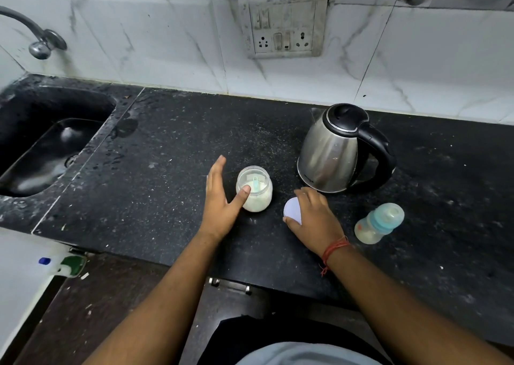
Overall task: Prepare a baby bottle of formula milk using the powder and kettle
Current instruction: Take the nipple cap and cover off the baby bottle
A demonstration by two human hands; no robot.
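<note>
My left hand (222, 206) steadies the open powder jar (254, 189), fingers straight, thumb touching its side. My right hand's (314, 217) fingers curl on the lid (292, 210), parking it on the table (167, 197); bottle (378, 224) waits beyond.

I count one steel kettle (338, 153), one open powder jar (254, 188) with one scoop (255, 183) inside, one white lid (292, 210), and one baby bottle (378, 223) at the right. Upper left of the frame shows one tap (36, 35) over one sink (52, 142); top centre, one switch panel (283, 25) with two sockets. Two hands: left hand (222, 197) and right hand (315, 220).
</note>
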